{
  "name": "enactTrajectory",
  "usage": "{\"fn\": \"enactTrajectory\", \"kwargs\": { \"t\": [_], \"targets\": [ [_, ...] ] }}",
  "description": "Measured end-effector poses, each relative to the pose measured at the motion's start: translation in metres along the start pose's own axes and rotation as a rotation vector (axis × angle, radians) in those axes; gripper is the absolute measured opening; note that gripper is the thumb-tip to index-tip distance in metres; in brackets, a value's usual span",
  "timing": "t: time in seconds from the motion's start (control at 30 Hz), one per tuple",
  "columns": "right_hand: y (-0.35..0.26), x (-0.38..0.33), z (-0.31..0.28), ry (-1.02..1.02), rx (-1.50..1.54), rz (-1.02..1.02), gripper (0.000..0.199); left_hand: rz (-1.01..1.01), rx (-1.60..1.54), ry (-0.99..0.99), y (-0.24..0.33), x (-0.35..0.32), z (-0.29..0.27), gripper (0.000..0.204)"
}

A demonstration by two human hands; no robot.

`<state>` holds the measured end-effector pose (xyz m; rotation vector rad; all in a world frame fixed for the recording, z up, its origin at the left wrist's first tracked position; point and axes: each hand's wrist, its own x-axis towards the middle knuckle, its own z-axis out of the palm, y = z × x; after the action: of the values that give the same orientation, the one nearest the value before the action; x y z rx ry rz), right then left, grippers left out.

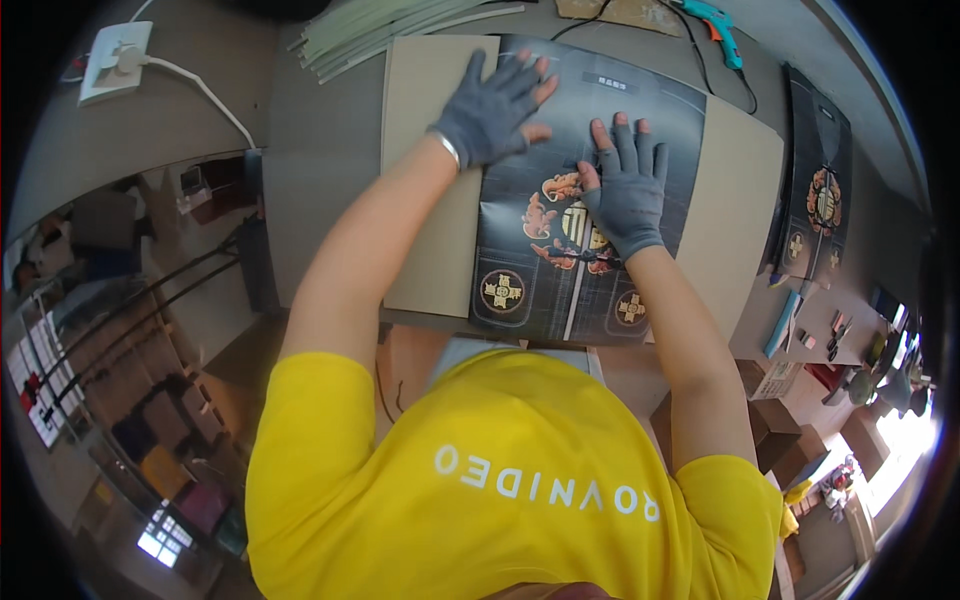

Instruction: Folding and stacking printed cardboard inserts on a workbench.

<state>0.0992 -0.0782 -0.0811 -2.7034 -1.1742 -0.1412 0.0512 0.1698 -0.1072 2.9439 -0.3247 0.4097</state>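
Note:
A black printed sheet (pixel 665 100) with orange and gold emblems lies over a larger beige board (pixel 430 240) on the grey table. The board shows on both sides of the sheet. My left hand (pixel 492 112), in a grey glove with some bare fingertips, rests near the sheet's upper left edge with its fingers spread. My right hand (pixel 630 188), gloved the same way, lies flat on the sheet over part of the round central emblem, fingers stretched apart. Neither hand grips anything.
Pale translucent sticks (pixel 375 35) lie in a bundle at the far left. A teal glue gun (pixel 716 28) with a black cord sits at the far right. More black printed sheets (pixel 815 190) lie on the right, with scissors (pixel 838 340) nearer me. A white power socket (pixel 118 62) is at the upper left.

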Motion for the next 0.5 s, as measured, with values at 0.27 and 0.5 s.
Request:
{"fn": "enactTrajectory", "kwargs": {
  "t": [0.27, 0.5],
  "targets": [
    [0.004, 0.002, 0.005, 0.068, 0.013, -0.031, 0.060, -0.112, 0.119, -0.217, -0.037, 0.083, -0.026, 0.086],
    [0.011, 0.003, 0.010, 0.117, -0.062, -0.054, 0.056, -0.113, -0.306, -0.179, 0.126, -0.117, -0.063, 0.097]
  ]
}}
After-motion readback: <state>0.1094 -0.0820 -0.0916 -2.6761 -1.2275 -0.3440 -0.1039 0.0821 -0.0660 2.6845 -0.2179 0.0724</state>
